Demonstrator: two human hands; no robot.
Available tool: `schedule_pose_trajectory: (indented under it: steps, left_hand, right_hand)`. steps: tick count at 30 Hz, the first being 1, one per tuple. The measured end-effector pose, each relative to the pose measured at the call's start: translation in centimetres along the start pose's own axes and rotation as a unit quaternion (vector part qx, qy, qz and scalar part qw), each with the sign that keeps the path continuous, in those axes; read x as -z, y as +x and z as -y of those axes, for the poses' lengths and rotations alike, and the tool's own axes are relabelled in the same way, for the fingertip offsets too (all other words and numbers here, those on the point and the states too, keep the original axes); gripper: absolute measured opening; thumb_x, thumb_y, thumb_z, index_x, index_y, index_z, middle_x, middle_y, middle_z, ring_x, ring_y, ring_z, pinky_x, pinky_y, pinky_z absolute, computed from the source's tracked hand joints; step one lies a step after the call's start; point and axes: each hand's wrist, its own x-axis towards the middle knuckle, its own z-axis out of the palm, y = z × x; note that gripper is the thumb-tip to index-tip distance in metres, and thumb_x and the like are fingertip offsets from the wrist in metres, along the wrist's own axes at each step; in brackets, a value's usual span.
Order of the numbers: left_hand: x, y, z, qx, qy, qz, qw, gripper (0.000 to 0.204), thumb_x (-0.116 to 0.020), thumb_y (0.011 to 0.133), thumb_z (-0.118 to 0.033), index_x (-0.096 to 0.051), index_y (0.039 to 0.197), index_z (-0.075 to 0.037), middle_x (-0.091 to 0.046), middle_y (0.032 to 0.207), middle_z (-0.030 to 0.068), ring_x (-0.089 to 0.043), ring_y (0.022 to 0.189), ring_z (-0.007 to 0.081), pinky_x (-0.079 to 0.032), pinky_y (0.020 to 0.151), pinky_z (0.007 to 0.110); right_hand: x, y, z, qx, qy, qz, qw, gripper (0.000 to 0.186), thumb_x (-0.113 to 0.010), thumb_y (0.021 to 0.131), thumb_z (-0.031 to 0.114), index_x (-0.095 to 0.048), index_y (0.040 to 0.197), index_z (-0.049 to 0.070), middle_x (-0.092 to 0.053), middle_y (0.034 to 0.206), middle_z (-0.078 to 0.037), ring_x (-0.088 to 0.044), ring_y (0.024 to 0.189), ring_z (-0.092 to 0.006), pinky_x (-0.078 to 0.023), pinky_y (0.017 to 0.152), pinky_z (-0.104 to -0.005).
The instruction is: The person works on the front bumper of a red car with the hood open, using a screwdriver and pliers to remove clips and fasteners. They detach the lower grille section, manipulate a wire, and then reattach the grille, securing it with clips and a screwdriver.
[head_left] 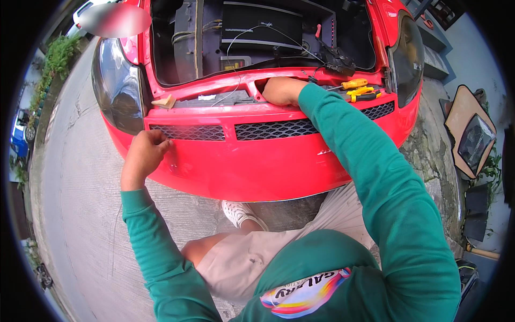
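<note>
In front of me is a red car bumper [241, 166] with dark mesh grilles [188, 132] along its upper part. My left hand [144, 156] rests at the left end of the mesh, thumb and fingers pinched together; whatever sits between them is too small to make out. My right hand [281, 91] reaches down into a gap behind the bumper's top edge, so its fingers are hidden. Just right of that wrist lie a yellow-handled screwdriver [354, 84] and yellow-and-black pliers [365, 94]. A thin grey wire [229, 51] loops from the open compartment down to the ledge.
Inside the open compartment sits a black finned box [262, 26], with a black mechanism [339, 63] by its right edge. A beige scrap [164, 101] lies on the ledge's left end. Dark lamps [117, 83] flank the bumper. A tan board [472, 131] leans at the right.
</note>
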Motion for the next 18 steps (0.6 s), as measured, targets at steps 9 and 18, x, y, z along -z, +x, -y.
schedule_pose_trajectory:
  steps: [9, 18]
  left_hand:
    - [-0.8, -2.5, 0.0, 0.021, 0.050, -0.075, 0.996, 0.029, -0.080, 0.097, -0.025, -0.078, 0.098, 0.004, -0.074, 0.081, 0.0241, -0.072, 0.070, 0.0340, -0.055, 0.070, 0.044]
    - [-1.1, -2.0, -0.9, 0.031, 0.091, -0.089, 0.991, 0.037, -0.083, 0.096, -0.032, -0.078, 0.094, 0.004, -0.070, 0.076, 0.0245, -0.066, 0.067, 0.0355, -0.052, 0.067, 0.045]
  right_hand:
    - [-2.5, 0.6, -1.8, 0.047, -0.005, -0.147, 0.988, 0.033, -0.063, 0.092, 0.017, -0.082, 0.111, -0.001, -0.077, 0.117, -0.029, -0.075, 0.113, -0.0439, -0.059, 0.099, -0.0501]
    - [-2.6, -0.8, -2.7, 0.096, 0.036, -0.225, 0.969, 0.026, -0.071, 0.095, 0.025, -0.082, 0.097, 0.001, -0.079, 0.101, -0.025, -0.075, 0.100, -0.0442, -0.059, 0.090, -0.0543]
